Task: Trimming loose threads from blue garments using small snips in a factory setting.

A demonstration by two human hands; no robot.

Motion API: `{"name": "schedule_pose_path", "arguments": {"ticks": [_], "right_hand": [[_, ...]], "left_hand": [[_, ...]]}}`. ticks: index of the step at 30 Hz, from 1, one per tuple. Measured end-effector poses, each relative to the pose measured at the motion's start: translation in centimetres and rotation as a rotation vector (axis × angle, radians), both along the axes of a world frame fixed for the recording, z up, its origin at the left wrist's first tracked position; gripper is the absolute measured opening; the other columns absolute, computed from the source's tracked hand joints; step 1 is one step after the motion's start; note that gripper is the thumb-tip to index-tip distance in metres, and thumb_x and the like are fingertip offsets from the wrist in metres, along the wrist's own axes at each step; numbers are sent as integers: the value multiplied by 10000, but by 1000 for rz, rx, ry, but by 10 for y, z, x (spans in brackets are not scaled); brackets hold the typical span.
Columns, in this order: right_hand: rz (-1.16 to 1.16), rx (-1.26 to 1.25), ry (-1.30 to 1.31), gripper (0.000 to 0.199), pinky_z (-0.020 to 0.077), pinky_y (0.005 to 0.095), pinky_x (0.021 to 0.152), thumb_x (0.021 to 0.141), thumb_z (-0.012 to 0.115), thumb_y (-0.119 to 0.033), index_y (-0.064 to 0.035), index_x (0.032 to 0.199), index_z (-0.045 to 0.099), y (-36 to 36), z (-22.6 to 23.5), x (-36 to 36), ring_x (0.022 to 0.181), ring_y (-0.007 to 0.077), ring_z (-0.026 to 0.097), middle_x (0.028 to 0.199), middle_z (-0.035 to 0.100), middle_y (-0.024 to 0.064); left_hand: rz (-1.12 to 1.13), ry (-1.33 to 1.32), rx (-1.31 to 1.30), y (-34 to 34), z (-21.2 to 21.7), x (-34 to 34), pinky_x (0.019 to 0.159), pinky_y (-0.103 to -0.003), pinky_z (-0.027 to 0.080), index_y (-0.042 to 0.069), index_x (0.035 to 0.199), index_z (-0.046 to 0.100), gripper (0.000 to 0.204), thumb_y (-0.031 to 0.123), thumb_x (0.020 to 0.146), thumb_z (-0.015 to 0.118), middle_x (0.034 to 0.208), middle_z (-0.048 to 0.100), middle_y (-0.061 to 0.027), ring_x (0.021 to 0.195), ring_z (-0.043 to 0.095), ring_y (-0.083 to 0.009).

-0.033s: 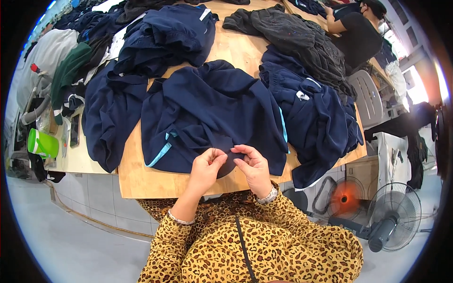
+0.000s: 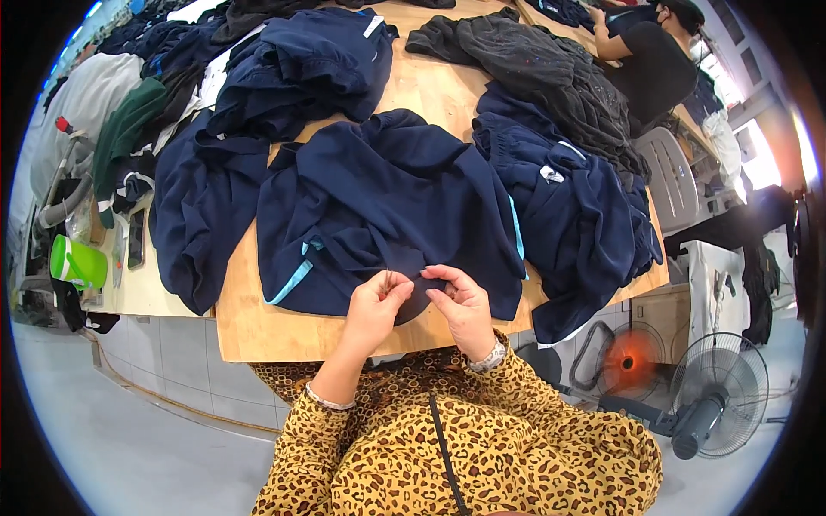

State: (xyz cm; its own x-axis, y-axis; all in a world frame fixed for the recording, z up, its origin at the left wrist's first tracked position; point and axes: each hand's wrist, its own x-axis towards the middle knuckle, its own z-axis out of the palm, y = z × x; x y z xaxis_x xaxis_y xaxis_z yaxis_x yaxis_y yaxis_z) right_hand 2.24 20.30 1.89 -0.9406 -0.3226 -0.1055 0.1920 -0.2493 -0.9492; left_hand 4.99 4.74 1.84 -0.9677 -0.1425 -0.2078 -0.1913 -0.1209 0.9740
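Observation:
A navy blue garment point(image 2: 387, 189) with light blue trim lies spread on the wooden table in front of me. Over its near edge, my right hand point(image 2: 460, 310) pinches a fold of the dark cloth between thumb and fingers. Close beside it, my left hand point(image 2: 376, 308) is closed, thumb against curled fingers, right at the same cloth. Whatever sits inside those left fingers is too small or hidden to make out. The light blue trim point(image 2: 292, 282) shows at the garment's left side and again along its right edge.
Navy garments point(image 2: 297, 69) are heaped at the back left, with another navy pile point(image 2: 568, 215) on the right. Dark grey clothing point(image 2: 542, 69) lies behind that. A green bucket point(image 2: 79, 261) stands left, a fan point(image 2: 718, 396) at lower right. A co-worker point(image 2: 650, 64) is at the far right.

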Motion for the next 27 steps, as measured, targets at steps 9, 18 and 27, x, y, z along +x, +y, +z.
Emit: {"name": "schedule_pose_path", "arguments": {"ticks": [9,18,27], "right_hand": [[-15,-8,-1,296,466,214,826,836,579,60,14,1129,572,1,-5,-3,940,92,568,1078,594,70],[69,-136,-346,267,478,209,759,862,590,-5,-24,1127,570,11,-4,-10,889,69,570,1093,606,57],[83,-44,-73,296,455,202,820,838,592,42,10,1132,568,6,-3,-8,911,106,577,1088,605,81]], "left_hand": [[30,49,-65,-5,1,2,620,-208,435,-16,907,632,107,74,849,635,761,585,10,695,527,-61],[-93,132,-215,-5,-4,3,524,-187,382,5,904,653,98,70,830,650,737,595,17,595,488,-47],[-112,-80,72,-8,-3,1,490,-166,364,17,887,628,98,114,882,611,674,544,50,558,461,-16]]}}
